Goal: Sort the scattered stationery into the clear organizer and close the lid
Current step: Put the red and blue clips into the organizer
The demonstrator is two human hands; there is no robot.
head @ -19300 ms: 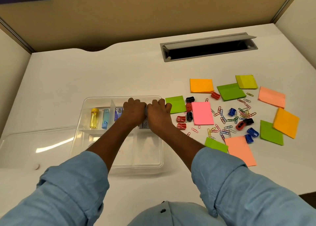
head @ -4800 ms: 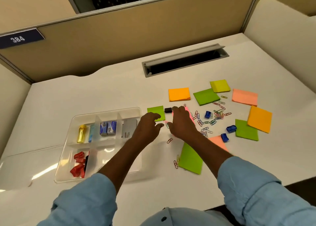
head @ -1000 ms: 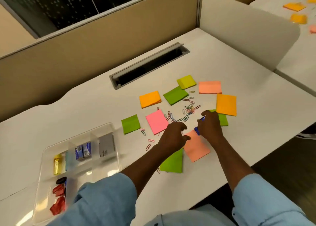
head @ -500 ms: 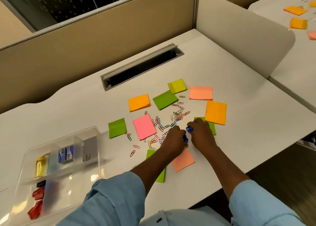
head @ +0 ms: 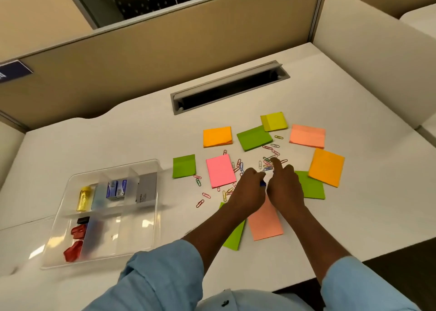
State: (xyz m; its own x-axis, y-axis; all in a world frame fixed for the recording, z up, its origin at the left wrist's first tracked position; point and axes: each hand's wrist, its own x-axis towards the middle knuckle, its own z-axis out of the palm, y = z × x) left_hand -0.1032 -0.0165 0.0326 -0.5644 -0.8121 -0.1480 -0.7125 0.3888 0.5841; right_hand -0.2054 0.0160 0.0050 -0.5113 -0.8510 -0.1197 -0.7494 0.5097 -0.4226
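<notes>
The clear organizer lies at the left. It holds a yellow tube, a blue box, a grey box and red and black clips. Its clear lid lies flat to its left. Coloured paper clips are scattered mid-table among sticky note pads: pink, orange, green. My left hand is closed on a small blue clip. My right hand sits beside it, its index finger stretched into the paper clip pile.
A grey cable slot is cut into the desk behind the pads. Beige partition walls close off the back and right. More pads lie at the right: salmon, orange, green, yellow-green.
The view has swung left, showing more of the organizer. A blue clip went from my right hand's side into my left hand, and my right index finger has reached into the clip pile.
</notes>
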